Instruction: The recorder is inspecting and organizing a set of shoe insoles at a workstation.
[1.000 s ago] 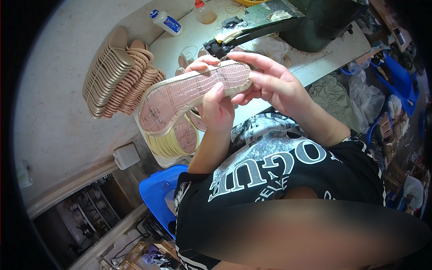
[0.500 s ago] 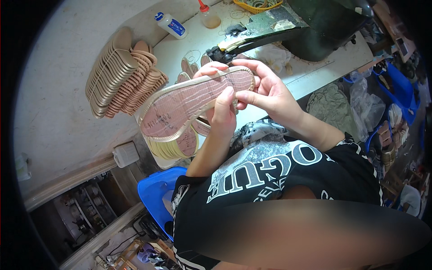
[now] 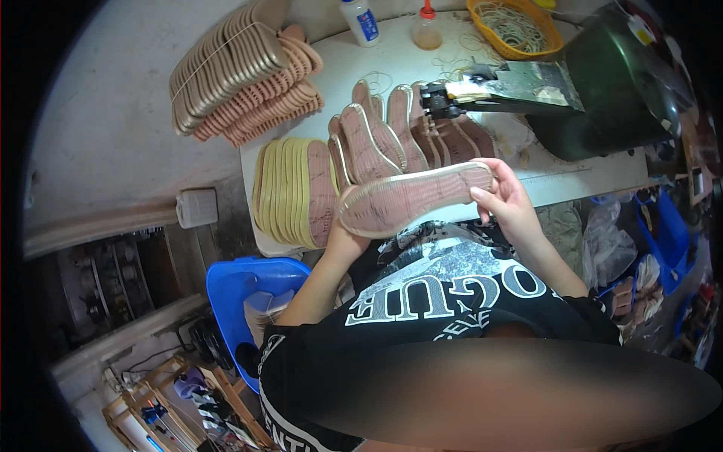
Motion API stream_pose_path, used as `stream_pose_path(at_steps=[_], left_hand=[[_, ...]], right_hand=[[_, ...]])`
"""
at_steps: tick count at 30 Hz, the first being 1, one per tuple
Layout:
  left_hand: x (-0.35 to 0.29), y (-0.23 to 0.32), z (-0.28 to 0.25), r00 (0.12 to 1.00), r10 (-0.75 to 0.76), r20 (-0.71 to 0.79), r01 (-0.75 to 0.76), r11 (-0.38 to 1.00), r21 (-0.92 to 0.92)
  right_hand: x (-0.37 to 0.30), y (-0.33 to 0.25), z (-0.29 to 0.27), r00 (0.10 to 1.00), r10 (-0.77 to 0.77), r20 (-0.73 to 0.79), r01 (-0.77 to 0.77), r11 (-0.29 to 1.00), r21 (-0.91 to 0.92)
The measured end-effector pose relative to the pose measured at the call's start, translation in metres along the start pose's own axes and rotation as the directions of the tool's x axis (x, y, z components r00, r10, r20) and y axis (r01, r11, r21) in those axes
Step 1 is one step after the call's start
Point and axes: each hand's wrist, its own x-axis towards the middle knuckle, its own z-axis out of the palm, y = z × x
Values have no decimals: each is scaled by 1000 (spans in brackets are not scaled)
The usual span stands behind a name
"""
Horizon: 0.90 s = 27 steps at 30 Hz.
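Note:
A pinkish insole with a pale folded rim (image 3: 410, 200) lies across in front of my chest, its marked face up. My right hand (image 3: 506, 197) is closed on its narrow right end, thumb on top and fingers underneath. Behind the broad left end is my left hand (image 3: 348, 245); the insole hides its fingers, so its grip does not show. Just beyond, several similar insoles (image 3: 369, 139) lie overlapping on the white table (image 3: 350, 68). A row of yellow-edged insoles (image 3: 282, 192) stands beside them at the left.
A dark green machine with a narrow arm (image 3: 520, 87) reaches over the table from the right. Tied bundles of insoles (image 3: 226, 71) lean at the left wall. A white bottle (image 3: 360, 22), a red-capped bottle (image 3: 427, 32) and a yellow basket (image 3: 512, 30) stand at the back. A blue bin (image 3: 233, 301) is lower left.
The insole has moved right and away from the machine's arm, turning more level. My left hand has left the narrow end and is now behind the broad end. The view has shifted too.

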Motion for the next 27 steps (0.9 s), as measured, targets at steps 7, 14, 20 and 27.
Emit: stream_pose_path(at_steps=[7, 14, 20, 27], left_hand=[[-11, 7, 9, 747, -427, -509, 114, 837, -535], [-5, -20, -13, 821, -374, -432, 51, 801, -596], [-34, -4, -22, 733, -286, -617, 596, 708, 379], [-36, 2, -23, 708, -161, -688, 430, 871, 239]], right_hand=[[21, -67, 38, 842, -499, 206, 527, 679, -511], [84, -11, 90, 784, -452, 426, 503, 60, -862], [41, 49, 67, 728, -84, 680, 677, -69, -733], [4, 13, 32, 735, -191, 651, 653, 459, -602]])
